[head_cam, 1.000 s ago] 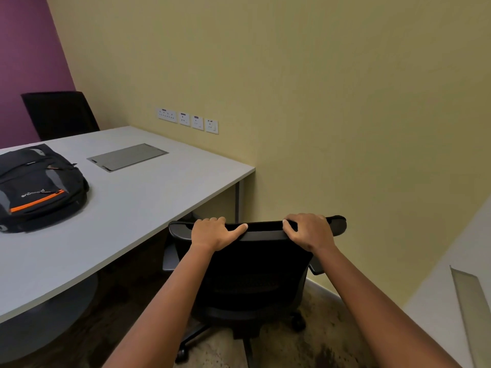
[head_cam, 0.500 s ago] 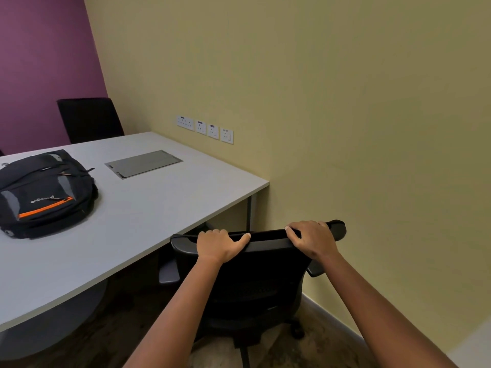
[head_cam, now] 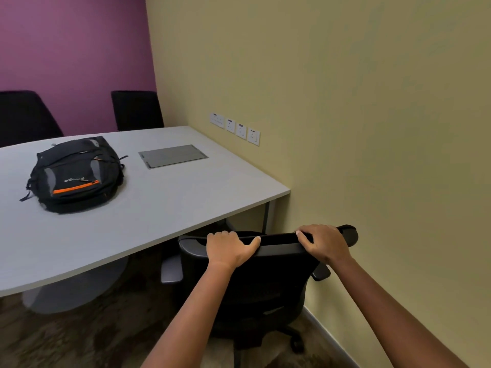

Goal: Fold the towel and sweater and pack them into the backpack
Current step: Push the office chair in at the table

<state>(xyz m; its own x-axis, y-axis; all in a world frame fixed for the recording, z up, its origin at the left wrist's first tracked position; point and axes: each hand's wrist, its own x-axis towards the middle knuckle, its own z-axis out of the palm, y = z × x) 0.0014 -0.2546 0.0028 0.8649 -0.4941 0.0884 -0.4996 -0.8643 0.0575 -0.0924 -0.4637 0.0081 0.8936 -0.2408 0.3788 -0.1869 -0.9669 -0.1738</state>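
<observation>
A black backpack (head_cam: 75, 175) with grey panels and an orange zip stripe lies flat and zipped on the white table (head_cam: 170, 197), left of centre. No towel or sweater is in view. My left hand (head_cam: 229, 248) and my right hand (head_cam: 324, 244) both grip the top edge of a black office chair's backrest (head_cam: 279, 241), which stands at the table's near right corner, close to the yellow wall.
A grey cable-access flap (head_cam: 172, 156) is set into the tabletop to the right of the backpack. Two dark chairs (head_cam: 136, 110) stand behind the table against the purple wall. Wall sockets (head_cam: 235, 128) line the yellow wall. The table's round base (head_cam: 77, 285) sits on dark patterned carpet.
My view has swung left, bringing the backpack and far chairs further into frame. Both hands keep their grip on the chair back, which now sits nearer the table corner.
</observation>
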